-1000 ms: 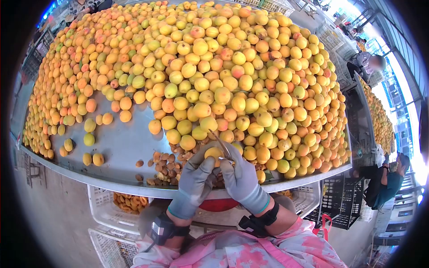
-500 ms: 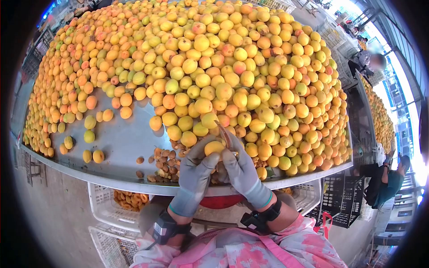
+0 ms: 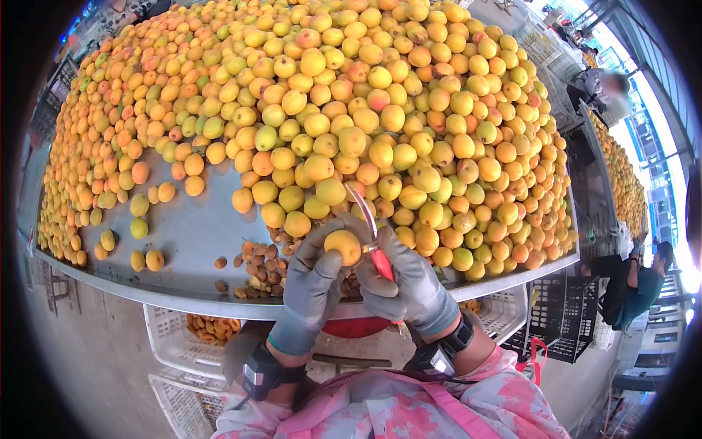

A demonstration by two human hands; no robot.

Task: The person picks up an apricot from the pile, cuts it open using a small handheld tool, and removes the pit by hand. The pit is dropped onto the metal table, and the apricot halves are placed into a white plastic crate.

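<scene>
Both hands wear grey gloves at the front edge of a metal table heaped with yellow-orange apricots. A single apricot sits in the fingers of my left hand. My right hand is wrapped round the red handle of a small curved knife, its blade pointing up and away, just right of the held fruit. Brown pits lie on the metal to the left of my left hand, and some are partly hidden behind it.
White crates stand below the table edge, one with halved apricots. Black crates are at the lower right. One person sits at the right; another is farther back. A red container shows under the table edge.
My hands have moved apart a little. The knife has turned and its red handle now shows in my right hand. The held apricot is more exposed. The whole view has shifted slightly.
</scene>
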